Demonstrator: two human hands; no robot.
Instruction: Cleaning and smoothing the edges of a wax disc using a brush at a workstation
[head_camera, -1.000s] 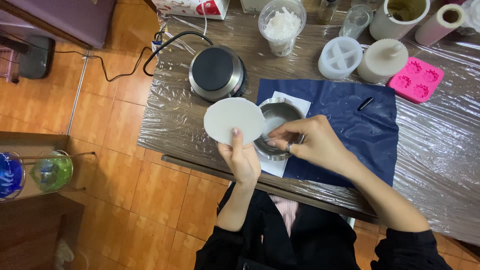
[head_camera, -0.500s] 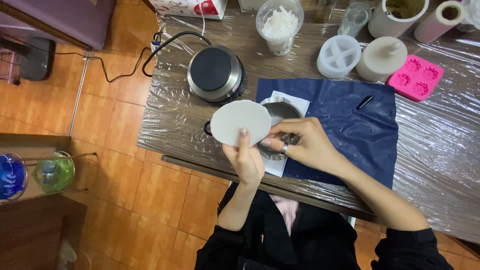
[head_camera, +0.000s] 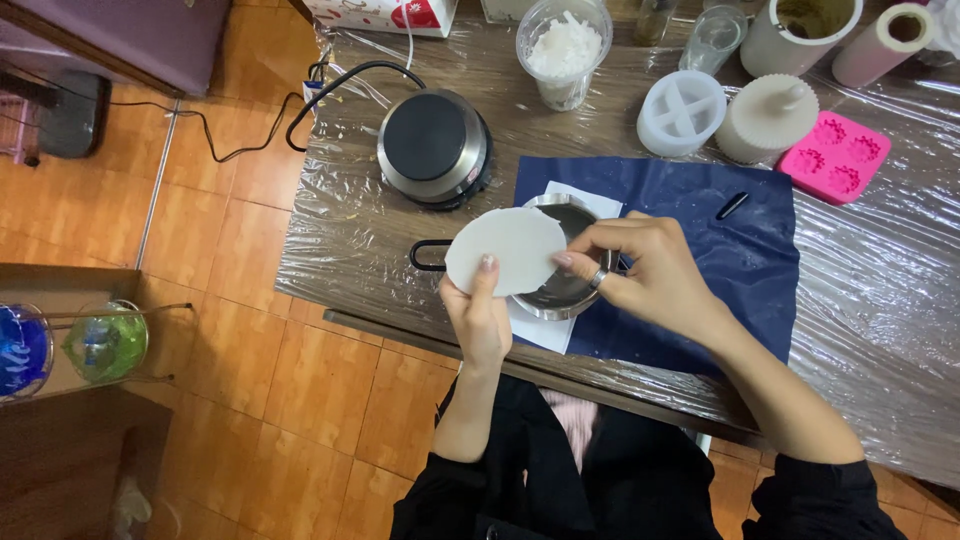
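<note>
My left hand (head_camera: 480, 315) pinches the near edge of a flat white wax-like disc (head_camera: 505, 249) and holds it over a small steel pot (head_camera: 570, 290) with a black handle (head_camera: 425, 256). My right hand (head_camera: 645, 270), a ring on one finger, grips the disc's right edge with its fingertips above the pot. The pot stands on a white paper (head_camera: 535, 330) on a dark blue sheet (head_camera: 700, 250).
On the plastic-covered table (head_camera: 880, 300) are a round black hot plate (head_camera: 432, 145) with a cable, a clear cup of white flakes (head_camera: 563, 50), a white round mould (head_camera: 680, 112), a cream ribbed mould (head_camera: 765, 118), a pink flower mould (head_camera: 833, 157), and a small black object (head_camera: 731, 206).
Both hands have carried the white disc to the right, over the pot. My right hand moved from the pot's rim up to the disc's right edge. The pot's handle now shows.
</note>
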